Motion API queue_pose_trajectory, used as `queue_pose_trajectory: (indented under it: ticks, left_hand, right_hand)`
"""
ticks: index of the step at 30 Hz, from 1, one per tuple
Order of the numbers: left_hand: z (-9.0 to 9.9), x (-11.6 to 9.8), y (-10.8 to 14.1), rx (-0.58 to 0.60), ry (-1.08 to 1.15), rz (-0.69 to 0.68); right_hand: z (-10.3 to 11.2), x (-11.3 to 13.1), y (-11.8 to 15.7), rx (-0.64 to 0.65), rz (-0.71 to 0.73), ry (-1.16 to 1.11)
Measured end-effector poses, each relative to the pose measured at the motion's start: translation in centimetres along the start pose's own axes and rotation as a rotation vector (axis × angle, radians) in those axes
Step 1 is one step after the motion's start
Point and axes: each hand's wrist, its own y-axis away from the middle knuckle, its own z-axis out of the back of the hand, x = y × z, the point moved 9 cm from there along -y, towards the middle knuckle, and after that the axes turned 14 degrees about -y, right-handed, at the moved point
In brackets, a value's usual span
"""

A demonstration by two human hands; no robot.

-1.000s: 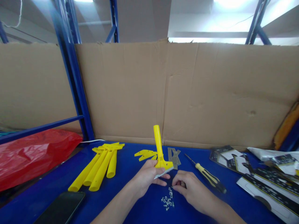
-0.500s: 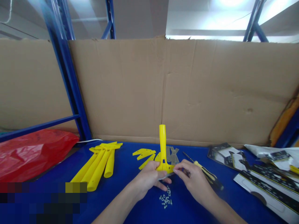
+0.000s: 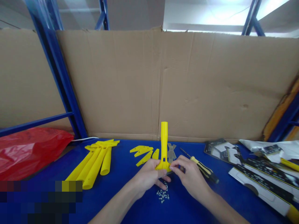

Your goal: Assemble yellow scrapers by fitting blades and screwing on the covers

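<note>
My left hand (image 3: 149, 174) is closed around the wide head of a yellow plastic scraper handle (image 3: 164, 140), whose tube points up and away from me. At the right end of that head, my right hand (image 3: 187, 169) pinches with thumb and index finger; whatever is between the fingertips is too small to make out. Below the hands lies a loose pile of small screws and nuts (image 3: 163, 194). Behind the handle are grey metal blades (image 3: 172, 152), partly hidden, and flat yellow plates (image 3: 144, 157) with holes.
More yellow scraper handles (image 3: 97, 165) lie stacked at left, near a red plastic bag (image 3: 35, 152). A screwdriver (image 3: 203, 169) rests right of my right hand. Black-and-white printed cards (image 3: 261, 183) cover the right side. A cardboard wall (image 3: 121, 87) and blue rack posts (image 3: 60, 81) stand behind.
The view has shifted slightly. My right fingertips have stayed at the right end of the scraper head, and the handle now stands a little more upright in my left hand.
</note>
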Motion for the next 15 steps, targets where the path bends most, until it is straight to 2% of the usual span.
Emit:
queue_pose_trajectory:
  ticks: [15]
  left_hand:
    - [-0.06, -0.21, -0.03, 0.008, 0.008, -0.027]
  right_hand:
    - [0.45, -0.17, 0.35, -0.08, -0.074, 0.081]
